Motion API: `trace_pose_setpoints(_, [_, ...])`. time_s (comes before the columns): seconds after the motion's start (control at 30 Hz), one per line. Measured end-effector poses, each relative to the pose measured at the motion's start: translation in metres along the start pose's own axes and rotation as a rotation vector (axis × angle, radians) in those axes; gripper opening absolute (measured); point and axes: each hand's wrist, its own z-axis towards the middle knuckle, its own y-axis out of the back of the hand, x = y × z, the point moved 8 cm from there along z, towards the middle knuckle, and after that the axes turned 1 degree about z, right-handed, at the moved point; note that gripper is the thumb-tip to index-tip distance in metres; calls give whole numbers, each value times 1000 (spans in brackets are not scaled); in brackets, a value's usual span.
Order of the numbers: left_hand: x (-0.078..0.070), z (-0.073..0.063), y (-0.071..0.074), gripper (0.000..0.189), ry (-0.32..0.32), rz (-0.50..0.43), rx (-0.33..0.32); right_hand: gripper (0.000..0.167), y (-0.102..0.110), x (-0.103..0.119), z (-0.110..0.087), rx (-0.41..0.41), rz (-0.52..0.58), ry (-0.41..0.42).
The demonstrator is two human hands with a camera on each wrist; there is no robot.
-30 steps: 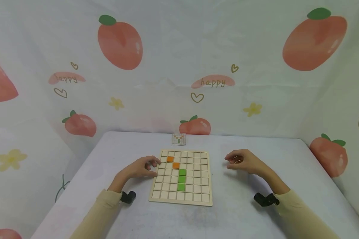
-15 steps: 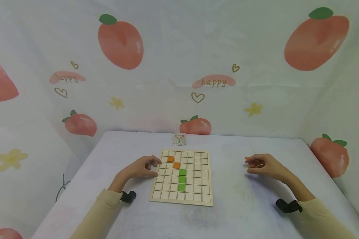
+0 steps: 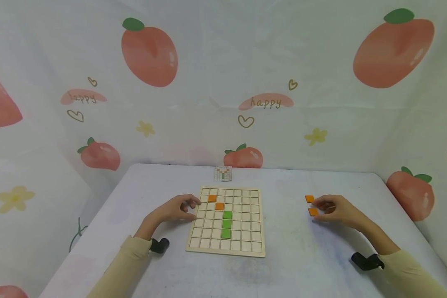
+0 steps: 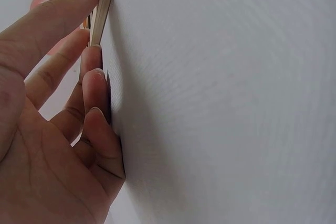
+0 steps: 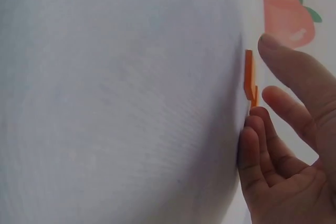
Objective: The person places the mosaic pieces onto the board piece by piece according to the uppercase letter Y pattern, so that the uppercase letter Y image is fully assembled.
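A pale wooden grid board point(image 3: 246, 254) lies on the white table. Set in its cells are two orange tiles point(image 3: 212, 198) on a diagonal and a column of three green tiles point(image 3: 227, 224). My left hand point(image 3: 169, 209) rests at the board's left side, its thumb and forefinger touching the edge, the other fingers loosely bent. At the right, two loose square orange tiles, a far one point(image 3: 309, 199) and a near one point(image 3: 313, 212), lie on the table beside my right hand point(image 3: 337, 210). Its thumb and fingers are spread apart, and the right wrist view shows a gap between thumb and orange tile point(image 5: 249, 74).
Behind the board lies a small printed card point(image 3: 223, 174) showing a coloured grid. A curtain point(image 3: 193, 124) with fruit prints hangs behind the table. Each wrist wears a black camera mount, such as the right one point(image 3: 366, 261).
My right hand has moved right, away from the board, and stopped at the orange tiles. Both loose tiles now show beside its fingers. The left hand and board have stayed put.
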Motion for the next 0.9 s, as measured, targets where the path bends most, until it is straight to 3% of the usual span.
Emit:
trace_pose_setpoints(0.37, [-1, 0, 0, 43, 5, 9, -5, 25, -2, 1, 1, -24, -73, 49])
trace_pose_setpoints(0.53, [-3, 0, 0, 43, 2, 6, -8, 21, -3, 3, 1, -22, -65, 78])
trace_pose_setpoints(0.77, [-3, 0, 0, 43, 2, -6, -6, 20, -5, 1, 4, -8, -36, 20])
trace_pose_setpoints(0.9, [-5, -1, 0, 43, -4, -19, -1, 21, -9, 4, 7, -10, -1, 61])
